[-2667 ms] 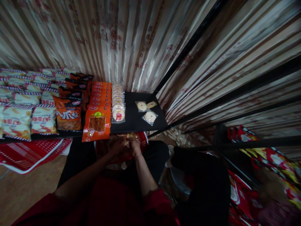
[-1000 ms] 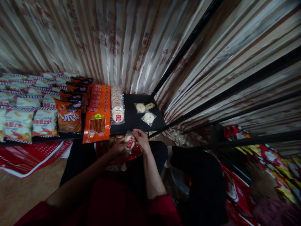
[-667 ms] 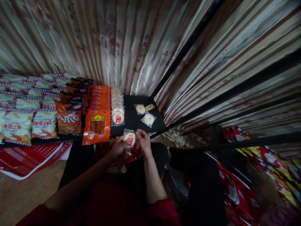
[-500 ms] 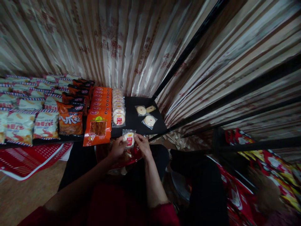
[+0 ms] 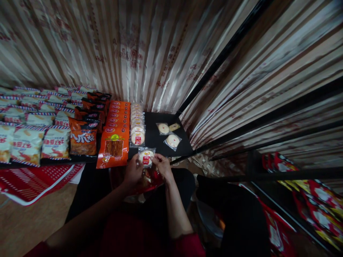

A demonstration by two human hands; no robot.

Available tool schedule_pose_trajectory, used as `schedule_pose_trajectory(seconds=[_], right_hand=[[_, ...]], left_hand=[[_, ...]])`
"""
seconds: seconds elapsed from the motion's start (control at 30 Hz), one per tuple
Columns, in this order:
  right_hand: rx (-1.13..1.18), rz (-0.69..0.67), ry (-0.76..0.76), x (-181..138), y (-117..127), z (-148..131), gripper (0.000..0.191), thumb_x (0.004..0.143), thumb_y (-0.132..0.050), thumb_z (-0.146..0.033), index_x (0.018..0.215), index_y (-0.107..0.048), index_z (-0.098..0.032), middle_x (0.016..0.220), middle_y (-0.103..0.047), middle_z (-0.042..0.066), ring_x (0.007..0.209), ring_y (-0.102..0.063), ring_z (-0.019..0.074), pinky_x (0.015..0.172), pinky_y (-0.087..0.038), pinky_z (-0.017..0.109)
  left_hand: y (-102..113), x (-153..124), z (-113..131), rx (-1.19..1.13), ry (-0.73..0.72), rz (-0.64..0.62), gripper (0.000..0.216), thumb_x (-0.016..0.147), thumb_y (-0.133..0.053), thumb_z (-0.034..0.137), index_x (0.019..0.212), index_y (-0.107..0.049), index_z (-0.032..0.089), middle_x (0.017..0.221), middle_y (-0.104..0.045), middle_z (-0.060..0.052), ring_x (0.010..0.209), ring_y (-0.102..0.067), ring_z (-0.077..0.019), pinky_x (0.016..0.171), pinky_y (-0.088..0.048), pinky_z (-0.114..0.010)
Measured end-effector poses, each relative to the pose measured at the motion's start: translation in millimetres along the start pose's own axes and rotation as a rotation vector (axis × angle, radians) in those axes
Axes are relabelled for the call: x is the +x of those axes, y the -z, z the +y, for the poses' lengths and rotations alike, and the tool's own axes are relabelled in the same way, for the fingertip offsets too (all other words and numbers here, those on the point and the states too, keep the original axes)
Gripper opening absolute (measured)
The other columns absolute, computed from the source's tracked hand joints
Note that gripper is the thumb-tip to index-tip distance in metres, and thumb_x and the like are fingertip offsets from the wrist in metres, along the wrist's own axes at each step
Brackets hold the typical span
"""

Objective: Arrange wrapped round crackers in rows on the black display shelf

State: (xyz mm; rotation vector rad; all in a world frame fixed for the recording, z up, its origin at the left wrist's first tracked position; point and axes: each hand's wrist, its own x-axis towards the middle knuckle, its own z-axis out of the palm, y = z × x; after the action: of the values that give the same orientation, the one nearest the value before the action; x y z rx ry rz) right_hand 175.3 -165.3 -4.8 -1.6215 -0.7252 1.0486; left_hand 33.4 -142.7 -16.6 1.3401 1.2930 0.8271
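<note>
My left hand (image 5: 134,172) and my right hand (image 5: 161,166) pinch the two sides of a small clear packet holding a round white cake with a red label (image 5: 146,157). I hold it at the front edge of a black shelf (image 5: 154,141). Just beyond it runs a row of the same cake packets (image 5: 137,125), front to back. Three loose cake packets (image 5: 169,133) lie to the right on the shelf. Under my hands sits a red bag (image 5: 150,178) on my lap.
Orange snack packs (image 5: 114,142) lie in a row left of the cakes, then dark orange bags (image 5: 83,137) and white bags (image 5: 40,142). Striped curtain (image 5: 134,53) hangs behind. Black frame bars (image 5: 227,50) cross the right side. Red-yellow packets (image 5: 316,200) fill the lower right.
My hands came up out of the red bag with one cake packet and carried it forward to the shelf's front edge. The view shifted slightly.
</note>
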Motion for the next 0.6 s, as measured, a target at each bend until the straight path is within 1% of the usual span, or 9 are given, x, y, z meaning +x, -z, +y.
schedule_pose_trajectory(seconds=[0.07, 0.13, 0.23, 0.3, 0.43, 0.6], right_hand=[[0.002, -0.019, 0.027, 4, -2, -3, 0.033, 0.056, -0.074, -0.043, 0.076, -0.068, -0.017, 0.068, -0.066, 0.000, 0.061, -0.055, 0.0129, 0.060, -0.043, 0.025], [0.006, -0.050, 0.051, 8, -5, -6, 0.032, 0.057, -0.073, -0.044, 0.075, -0.068, -0.017, 0.067, -0.066, -0.001, 0.060, -0.055, 0.0125, 0.060, -0.043, 0.024], [-0.010, -0.063, 0.064, 14, -9, -12, 0.035, 0.057, -0.073, -0.046, 0.076, -0.068, -0.017, 0.068, -0.066, 0.000, 0.061, -0.056, 0.0132, 0.061, -0.044, 0.025], [-0.028, -0.062, 0.064, 18, -11, -15, 0.036, 0.057, -0.072, -0.048, 0.076, -0.068, -0.017, 0.068, -0.066, 0.000, 0.062, -0.056, 0.0134, 0.061, -0.044, 0.025], [-0.075, -0.082, 0.073, 26, -17, -18, 0.035, 0.058, -0.071, -0.048, 0.075, -0.067, -0.017, 0.066, -0.063, -0.001, 0.061, -0.052, 0.0120, 0.061, -0.042, 0.023], [-0.117, -0.090, 0.077, 35, -23, -16, 0.033, 0.059, -0.069, -0.047, 0.073, -0.066, -0.017, 0.063, -0.059, -0.003, 0.058, -0.049, 0.0101, 0.058, -0.038, 0.022]], left_hand=[[0, -2, -1, 0.046, -0.054, 0.046, 0.047, 0.077, -0.047, 0.019, 0.124, -0.046, 0.011, 0.125, -0.056, -0.015, 0.116, -0.051, -0.0244, 0.102, -0.038, -0.041], [0, -4, -3, 0.085, -0.136, 0.094, 0.052, 0.078, -0.047, 0.019, 0.129, -0.041, 0.011, 0.131, -0.050, -0.016, 0.124, -0.045, -0.0257, 0.106, -0.033, -0.044], [0, -6, -4, 0.113, -0.261, 0.130, 0.055, 0.078, -0.047, 0.020, 0.132, -0.038, 0.014, 0.135, -0.046, -0.014, 0.128, -0.040, -0.0251, 0.109, -0.031, -0.045], [1, -7, -3, 0.127, -0.311, 0.141, 0.055, 0.079, -0.047, 0.020, 0.133, -0.037, 0.015, 0.137, -0.043, -0.014, 0.130, -0.038, -0.0251, 0.110, -0.029, -0.046], [1, -7, -1, 0.151, -0.340, 0.128, 0.056, 0.080, -0.045, 0.018, 0.135, -0.035, 0.013, 0.142, -0.037, -0.015, 0.133, -0.032, -0.0268, 0.111, -0.026, -0.048], [2, -6, 2, 0.159, -0.295, 0.108, 0.058, 0.079, -0.044, 0.015, 0.136, -0.035, 0.014, 0.145, -0.033, -0.014, 0.137, -0.027, -0.0269, 0.112, -0.026, -0.048]])
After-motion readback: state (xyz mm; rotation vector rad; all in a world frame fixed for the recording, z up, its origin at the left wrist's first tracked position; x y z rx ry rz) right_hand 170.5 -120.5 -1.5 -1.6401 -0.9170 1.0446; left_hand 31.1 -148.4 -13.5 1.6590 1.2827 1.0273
